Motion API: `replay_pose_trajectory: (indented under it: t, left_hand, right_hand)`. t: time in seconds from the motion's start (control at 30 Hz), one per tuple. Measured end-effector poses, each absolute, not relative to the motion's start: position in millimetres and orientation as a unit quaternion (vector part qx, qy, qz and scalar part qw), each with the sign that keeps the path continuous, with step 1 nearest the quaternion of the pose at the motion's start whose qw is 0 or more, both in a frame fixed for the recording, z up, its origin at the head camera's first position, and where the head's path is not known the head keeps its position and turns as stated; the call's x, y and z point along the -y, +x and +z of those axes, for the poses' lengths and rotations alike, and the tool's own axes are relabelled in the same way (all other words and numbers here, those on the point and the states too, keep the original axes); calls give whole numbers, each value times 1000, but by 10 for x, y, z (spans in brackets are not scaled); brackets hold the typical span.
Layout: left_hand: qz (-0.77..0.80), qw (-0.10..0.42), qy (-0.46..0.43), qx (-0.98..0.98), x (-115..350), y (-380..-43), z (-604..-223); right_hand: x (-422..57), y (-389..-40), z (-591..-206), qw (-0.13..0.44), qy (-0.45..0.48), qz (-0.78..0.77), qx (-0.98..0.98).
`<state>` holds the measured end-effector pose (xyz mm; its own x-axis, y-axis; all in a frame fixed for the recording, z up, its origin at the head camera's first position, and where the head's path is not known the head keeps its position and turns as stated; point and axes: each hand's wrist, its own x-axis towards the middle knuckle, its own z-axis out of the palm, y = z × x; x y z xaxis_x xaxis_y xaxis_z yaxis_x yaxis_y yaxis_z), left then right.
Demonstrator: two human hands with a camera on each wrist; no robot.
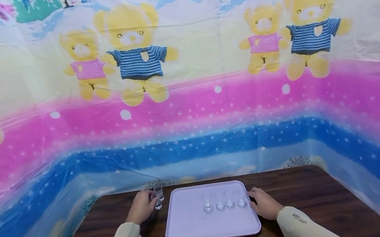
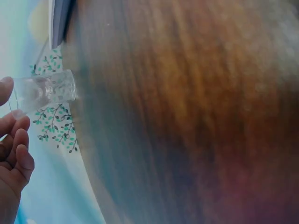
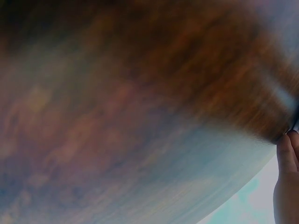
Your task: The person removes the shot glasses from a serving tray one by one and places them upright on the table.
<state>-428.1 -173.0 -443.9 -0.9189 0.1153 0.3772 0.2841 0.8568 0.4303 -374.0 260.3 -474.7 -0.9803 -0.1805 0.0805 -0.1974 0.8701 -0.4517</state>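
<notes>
Left hand (image 1: 142,206): fingertips partly cover the clear glass (image 2: 44,89) at its rim; the frame's left edge crops the hand in the left wrist view.
Right hand (image 1: 266,203): largely outside the right wrist view, its hold on the serving tray (image 1: 184,216) hard to make out.
Tray glasses (image 1: 229,200): too small to show any contents.
Wooden tabletop (image 2: 187,116): blurred in both wrist views.
Sleeves (image 1: 302,223): cut by the head view's lower edge.

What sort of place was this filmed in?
Probably a makeshift indoor filming corner rather than a working kitchen: a bear-print cloth hangs around a dark wood-grain table, with small clear cups on a pale lilac tray.
</notes>
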Motion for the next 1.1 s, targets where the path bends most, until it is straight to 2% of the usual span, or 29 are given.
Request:
replay_pose_trajectory:
  t: [0.3, 0.53, 0.67, 0.83, 1.1]
  left_hand:
    - [-249, 168, -87, 950, 1711, -4282, -4449]
    - [-245, 236, -127, 932, 1641, -4245, -4439]
    - [-245, 249, -174, 921, 1525, -4211, -4397]
    - [-241, 238, -238, 910, 1309, -4175, -4349]
    - [-259, 177, -307, 898, 954, -4086, -4275]
  right_hand:
    - [-2614, -3737, -4753, 25, 99, 232, 967]
    - [-2617, -3734, -4745, 21, 97, 233, 967]
    - [-2622, -3730, -4743, 17, 93, 233, 968]
    - [-2626, -3733, -4752, 16, 90, 231, 969]
    - [-2611, -3738, -4752, 17, 91, 227, 969]
